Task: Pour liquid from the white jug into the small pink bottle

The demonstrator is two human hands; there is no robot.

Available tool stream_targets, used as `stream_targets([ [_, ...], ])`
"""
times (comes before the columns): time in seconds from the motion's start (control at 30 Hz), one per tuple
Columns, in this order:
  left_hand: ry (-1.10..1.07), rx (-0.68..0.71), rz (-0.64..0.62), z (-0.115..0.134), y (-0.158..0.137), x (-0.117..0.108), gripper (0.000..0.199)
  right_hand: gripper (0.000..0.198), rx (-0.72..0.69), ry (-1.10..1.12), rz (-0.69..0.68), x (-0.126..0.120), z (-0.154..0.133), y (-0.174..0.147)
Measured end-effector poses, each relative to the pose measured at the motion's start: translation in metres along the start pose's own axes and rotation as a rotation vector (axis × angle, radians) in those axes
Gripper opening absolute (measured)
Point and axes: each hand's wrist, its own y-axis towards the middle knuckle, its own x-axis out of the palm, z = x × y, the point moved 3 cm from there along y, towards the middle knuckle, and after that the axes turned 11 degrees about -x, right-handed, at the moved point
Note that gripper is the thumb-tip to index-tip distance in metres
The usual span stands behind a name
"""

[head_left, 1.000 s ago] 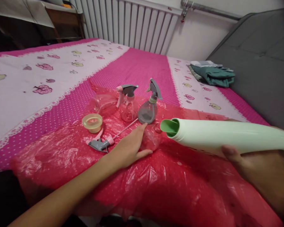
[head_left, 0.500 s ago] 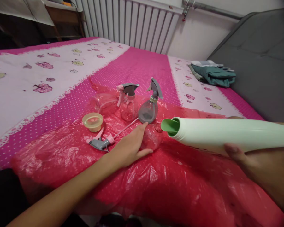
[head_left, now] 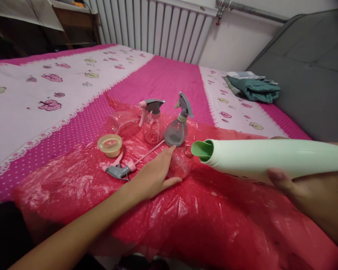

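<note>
My left hand (head_left: 154, 174) is wrapped round an open clear spray bottle body (head_left: 181, 165), whose threaded neck faces the spout. My right hand (head_left: 290, 191) grips a pale green detergent bottle (head_left: 259, 153), tilted almost level. Its green pouring spout (head_left: 202, 149) is close to the clear neck; no liquid stream can be made out. A loose pink and grey spray head (head_left: 119, 170) lies left of my left hand, its pink tube reaching toward the upright grey spray bottle (head_left: 176, 132). Beside that stands a pink and grey spray bottle (head_left: 153, 125). A translucent yellowish cap (head_left: 109, 145) is farther left.
Red plastic sheeting (head_left: 191, 213) lies under these things on a pink and white bed cover (head_left: 169, 78). Another clear bottle (head_left: 126, 123) lies on its side behind the cap. Folded clothes (head_left: 255, 88) are by the grey headboard (head_left: 307, 63); a radiator (head_left: 154, 28) is behind.
The rear end of the detergent bottle has risen very slightly in my right hand. My left hand and the other things stay in place.
</note>
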Motion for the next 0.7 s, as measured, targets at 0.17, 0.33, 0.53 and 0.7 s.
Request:
stream_targets([
  [0.17, 0.007, -0.004, -0.009, 0.0003, 0.0002, 0.0003, 0.092, 0.097, -0.012, -0.034, 0.024, 0.0002, 0.0017, -0.0006],
  [0.33, 0.016, -0.008, 0.000, 0.0013, 0.0002, 0.0007, 0.092, 0.106, -0.048, -0.051, -0.005, 0.0003, 0.0041, -0.0010],
  [0.53, 0.003, -0.001, -0.007, 0.0016, 0.0001, 0.0003, 0.091, 0.112, -0.015, -0.101, -0.047, -0.0010, 0.0057, -0.0005],
  [0.7, -0.004, 0.002, -0.003, 0.0020, 0.0003, -0.0007, 0.091, 0.106, -0.042, -0.111, -0.075, 0.0015, 0.0074, -0.0018],
])
